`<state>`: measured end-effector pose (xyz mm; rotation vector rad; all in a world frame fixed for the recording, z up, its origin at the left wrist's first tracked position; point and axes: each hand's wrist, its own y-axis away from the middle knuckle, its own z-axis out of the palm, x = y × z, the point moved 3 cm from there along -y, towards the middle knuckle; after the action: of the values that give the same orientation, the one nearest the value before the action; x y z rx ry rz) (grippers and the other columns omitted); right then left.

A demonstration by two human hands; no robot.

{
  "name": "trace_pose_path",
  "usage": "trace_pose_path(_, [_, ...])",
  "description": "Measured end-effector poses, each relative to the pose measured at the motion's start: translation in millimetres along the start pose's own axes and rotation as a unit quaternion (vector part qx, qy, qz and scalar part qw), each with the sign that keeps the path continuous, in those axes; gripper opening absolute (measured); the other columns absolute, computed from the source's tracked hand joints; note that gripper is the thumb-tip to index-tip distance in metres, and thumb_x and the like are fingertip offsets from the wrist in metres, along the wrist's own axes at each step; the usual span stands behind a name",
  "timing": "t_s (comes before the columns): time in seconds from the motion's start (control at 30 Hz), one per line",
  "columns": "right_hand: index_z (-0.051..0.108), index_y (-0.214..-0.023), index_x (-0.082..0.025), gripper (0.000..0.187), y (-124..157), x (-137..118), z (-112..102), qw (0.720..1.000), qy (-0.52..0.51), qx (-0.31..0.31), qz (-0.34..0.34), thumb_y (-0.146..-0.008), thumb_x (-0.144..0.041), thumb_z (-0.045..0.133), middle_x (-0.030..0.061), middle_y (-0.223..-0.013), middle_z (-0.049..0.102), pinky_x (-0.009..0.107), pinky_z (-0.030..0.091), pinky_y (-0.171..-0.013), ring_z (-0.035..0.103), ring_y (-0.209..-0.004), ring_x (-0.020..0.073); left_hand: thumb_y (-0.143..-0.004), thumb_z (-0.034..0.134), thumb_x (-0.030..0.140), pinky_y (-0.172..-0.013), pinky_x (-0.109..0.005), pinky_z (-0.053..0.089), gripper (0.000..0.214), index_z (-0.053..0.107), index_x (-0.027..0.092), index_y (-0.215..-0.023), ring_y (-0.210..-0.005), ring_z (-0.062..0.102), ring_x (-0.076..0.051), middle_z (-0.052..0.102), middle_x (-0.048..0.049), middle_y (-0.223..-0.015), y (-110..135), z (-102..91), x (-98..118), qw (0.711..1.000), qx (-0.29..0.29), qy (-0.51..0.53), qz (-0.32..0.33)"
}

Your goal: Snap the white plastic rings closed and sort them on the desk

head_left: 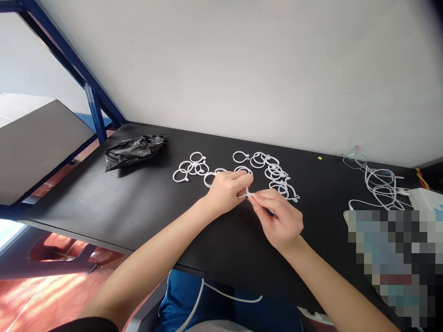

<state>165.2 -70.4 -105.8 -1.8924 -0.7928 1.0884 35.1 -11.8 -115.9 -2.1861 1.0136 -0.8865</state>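
My left hand [229,189] is closed around one side of a white curtain ring [242,195], most of which its fingers hide. From the right, my right hand [280,214] pinches the small end of that same ring between thumb and forefinger. Behind my hands, several more white rings with small eyelets lie on the black table [221,240]. One loose group of rings [180,175] is to the left, and an overlapping pile of rings [276,171] is to the right. A single ring [238,157] lies farther back, between the two groups.
A crumpled black plastic bag [134,151] rests at the table's back left. Tangled white cables [380,184] and a white box [425,203] stand at the right, beside a blurred-out item [394,258]. A pale wall [242,69] rises behind; a blue metal frame [95,110] borders the left.
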Motion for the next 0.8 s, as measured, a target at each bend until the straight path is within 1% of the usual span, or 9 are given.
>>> trace_pose_path(0.27, [0.067,-0.103,-0.023,0.032,-1.0,-0.1,-0.2,1.000,0.003,0.001,0.002,-0.081,0.000,0.064,0.0023,-0.080,0.071,0.030,0.059,-0.054,0.068,-0.067,0.0169,-0.065,0.037,0.004,-0.048,-0.022,0.019,0.016,0.034,0.019,-0.059,-0.049,0.022,-0.008,0.037,0.0048,-0.054,-0.2,0.3,0.1,1.000,-0.015,0.006,-0.011])
trace_pose_path(0.43, [0.067,-0.102,-0.021,0.035,-0.5,0.2,0.5,1.000,-0.002,-0.001,-0.002,-0.078,0.004,0.064,0.0036,-0.081,0.071,0.030,0.059,-0.055,0.068,-0.070,0.0173,-0.064,0.037,0.005,-0.047,-0.022,0.018,0.016,0.033,0.019,-0.059,-0.049,0.021,-0.008,0.035,0.0053,-0.053,-0.5,-0.2,0.6,1.000,0.001,0.006,0.000])
trace_pose_path(0.5, [0.067,-0.101,-0.020,0.035,0.3,0.3,0.5,1.000,-0.005,-0.002,-0.005,-0.077,0.006,0.064,0.0040,-0.081,0.070,0.031,0.059,-0.056,0.068,-0.071,0.0176,-0.065,0.037,0.005,-0.046,-0.021,0.019,0.016,0.033,0.020,-0.060,-0.048,0.021,-0.008,0.034,0.0055,-0.054,-0.5,0.1,0.4,1.000,0.000,0.006,0.002])
trace_pose_path(0.67, [0.066,-0.104,-0.022,0.036,2.6,1.8,0.2,1.000,-0.002,-0.008,0.000,-0.079,0.005,0.063,0.0035,-0.083,0.070,0.031,0.059,-0.056,0.068,-0.072,0.0172,-0.065,0.038,0.007,-0.046,-0.022,0.018,0.015,0.033,0.020,-0.059,-0.048,0.022,-0.009,0.034,0.0053,-0.054,-0.2,1.2,-0.1,1.000,-0.012,0.007,-0.007])
trace_pose_path(0.8, [0.066,-0.104,-0.021,0.036,2.9,2.2,0.0,1.000,-0.003,-0.010,0.000,-0.079,0.005,0.064,0.0035,-0.083,0.070,0.030,0.059,-0.057,0.068,-0.073,0.0165,-0.065,0.037,0.007,-0.046,-0.021,0.018,0.015,0.033,0.019,-0.059,-0.049,0.021,-0.008,0.034,0.0053,-0.053,-0.3,0.9,0.6,1.000,-0.005,0.010,-0.003])
